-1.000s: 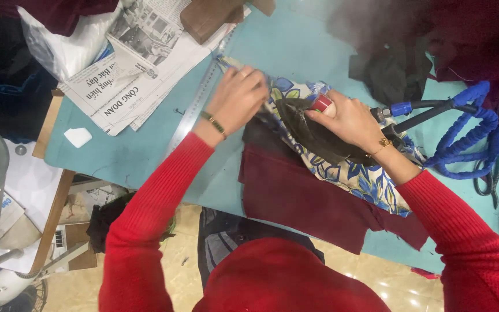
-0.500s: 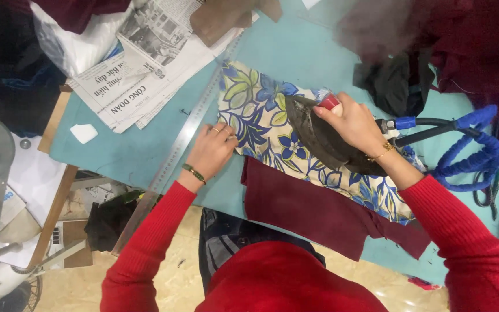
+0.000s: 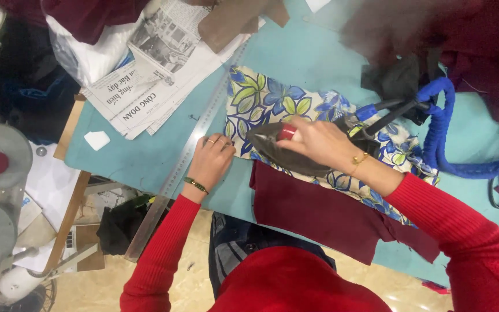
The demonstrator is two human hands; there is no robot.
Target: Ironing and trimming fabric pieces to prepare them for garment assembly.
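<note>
A floral fabric strip (image 3: pixel 261 101), blue and green on cream, lies on the teal table (image 3: pixel 145 162). My right hand (image 3: pixel 316 141) grips the handle of a dark clothes iron (image 3: pixel 275 150) that rests on the fabric's near edge. My left hand (image 3: pixel 212 159) lies flat on the table at the fabric's left corner, fingers together, next to a long metal ruler (image 3: pixel 186 159). A maroon cloth piece (image 3: pixel 319 214) lies just below the floral fabric.
Newspapers (image 3: pixel 151 86) and a white bag sit at the back left. A blue-wrapped cord (image 3: pixel 440 133) loops from the iron to the right. Dark red and black fabrics pile at the back right. A small white chalk piece (image 3: pixel 97 140) lies at the left edge.
My left hand slid from the fabric's far corner down to its near left corner. The iron moved leftward along the fabric under my right hand.
</note>
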